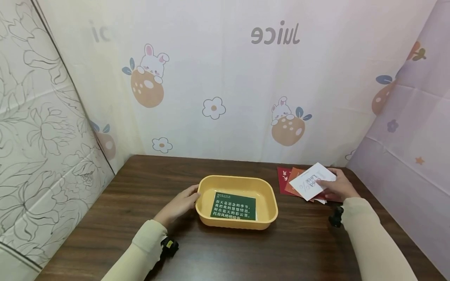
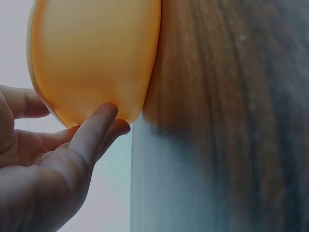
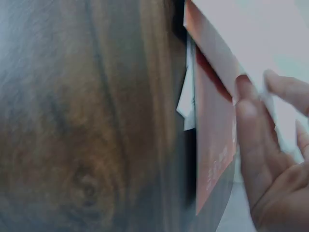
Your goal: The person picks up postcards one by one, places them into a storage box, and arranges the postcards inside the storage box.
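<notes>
My left hand (image 1: 179, 205) holds the left end of a yellow plastic tray (image 1: 239, 224), its fingers against the outer wall in the left wrist view (image 2: 96, 67). Inside the tray lies a dark green card (image 1: 233, 206) printed with white Chinese text. At the right, my right hand (image 1: 341, 187) pinches a white card (image 1: 309, 182) lettered "Good Luck", tilted above the other cards. Beneath it, a red card (image 1: 283, 180) and an orange card (image 1: 295, 174) overlap on the table. The right wrist view shows the fingers (image 3: 251, 125) at the white card's edge, with a reddish card (image 3: 215, 145) below.
The dark brown wooden table (image 1: 225, 253) ends at a patterned curtain (image 1: 218, 70) behind and at the right. Another floral curtain (image 1: 42, 117) hangs on the left. A small black device (image 1: 169, 246) is on the left wrist, another (image 1: 336, 217) on the right.
</notes>
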The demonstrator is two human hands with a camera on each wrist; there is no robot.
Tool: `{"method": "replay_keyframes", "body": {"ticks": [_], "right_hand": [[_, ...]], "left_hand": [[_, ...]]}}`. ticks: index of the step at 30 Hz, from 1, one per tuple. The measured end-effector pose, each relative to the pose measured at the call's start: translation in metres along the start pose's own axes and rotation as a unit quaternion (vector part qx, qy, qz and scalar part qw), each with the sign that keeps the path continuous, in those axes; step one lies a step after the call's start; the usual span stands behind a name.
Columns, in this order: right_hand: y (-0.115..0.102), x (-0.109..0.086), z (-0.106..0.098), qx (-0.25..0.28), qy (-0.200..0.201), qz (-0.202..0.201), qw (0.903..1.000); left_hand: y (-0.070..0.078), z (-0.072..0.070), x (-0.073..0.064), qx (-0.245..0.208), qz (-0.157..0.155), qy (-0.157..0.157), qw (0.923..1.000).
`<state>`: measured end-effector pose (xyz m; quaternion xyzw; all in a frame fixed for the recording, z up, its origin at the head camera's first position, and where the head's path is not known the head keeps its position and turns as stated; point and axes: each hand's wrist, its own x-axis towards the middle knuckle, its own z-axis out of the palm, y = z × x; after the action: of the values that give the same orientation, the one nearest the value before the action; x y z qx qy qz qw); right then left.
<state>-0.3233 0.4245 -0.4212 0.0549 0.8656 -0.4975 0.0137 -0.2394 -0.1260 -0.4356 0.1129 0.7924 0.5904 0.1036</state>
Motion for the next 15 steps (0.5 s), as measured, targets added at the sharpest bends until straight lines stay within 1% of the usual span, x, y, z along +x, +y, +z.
{"method": "replay_keyframes", "body": {"ticks": [3,8,12,15], "right_hand": [[0.000,0.000,0.002,0.020,0.004,-0.010,0.9997],[-0.001,-0.002,0.006,0.033,0.010,-0.029,0.9990],[-0.008,0.000,0.007,0.025,0.012,-0.040,0.9988],[-0.013,0.002,0.006,0.007,0.012,-0.031,0.9994]], "left_hand": [[-0.001,0.000,0.000,-0.001,0.001,0.000,1.0000],[-0.002,0.001,0.001,-0.007,0.000,-0.003,1.0000],[0.000,0.001,-0.001,-0.009,0.002,-0.004,0.9999],[0.000,0.001,-0.001,-0.004,-0.001,0.001,1.0000]]}}
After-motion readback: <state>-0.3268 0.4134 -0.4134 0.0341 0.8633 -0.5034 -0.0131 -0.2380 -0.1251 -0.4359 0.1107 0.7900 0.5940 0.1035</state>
